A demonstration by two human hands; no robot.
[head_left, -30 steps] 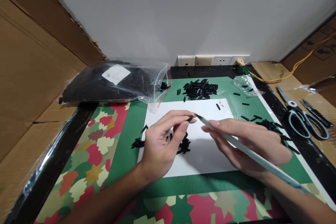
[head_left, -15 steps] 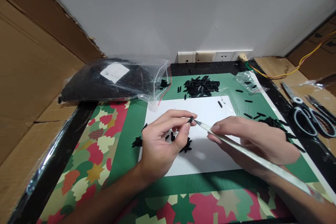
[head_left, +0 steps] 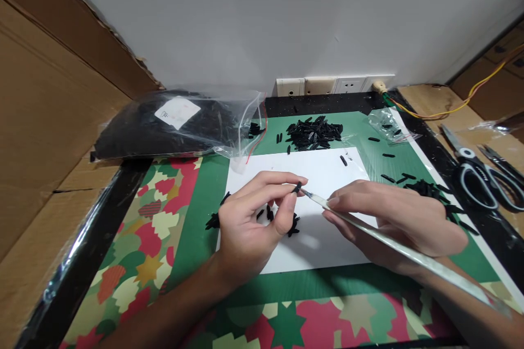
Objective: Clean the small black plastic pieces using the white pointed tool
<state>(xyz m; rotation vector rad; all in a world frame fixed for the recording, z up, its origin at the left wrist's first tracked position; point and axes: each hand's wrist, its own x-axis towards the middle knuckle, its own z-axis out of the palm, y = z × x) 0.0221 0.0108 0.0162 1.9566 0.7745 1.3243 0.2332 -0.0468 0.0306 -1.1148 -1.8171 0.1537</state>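
Between the thumb and fingers of my left hand (head_left: pixel 254 218) a small black oblong piece (head_left: pixel 297 187) is pinched, held over a white sheet of paper (head_left: pixel 323 240). My right hand (head_left: pixel 393 218) grips a slim white-handled tool (head_left: pixel 385 239) like a pen, its fine tip against or very close to the piece; whether it is a blade or a point I cannot tell. Below my left hand lie more black pieces (head_left: pixel 293 226), partly covered by the fingers. A single black piece (head_left: pixel 343 161) rests on the paper's upper right.
At the back sits a large pile of black pieces (head_left: pixel 314 133); another pile (head_left: pixel 428 190) lies right. A bulging zip bag (head_left: pixel 176 125) stands back left. Scissors (head_left: pixel 470 174) lie at the right edge, near a small clear bag (head_left: pixel 388 125). Wall sockets (head_left: pixel 319 86) and a yellow cable (head_left: pixel 470 101) are behind.
The view has shifted very slightly. Both hands keep nearly the same place and grip, with the tool tip still at the black piece.
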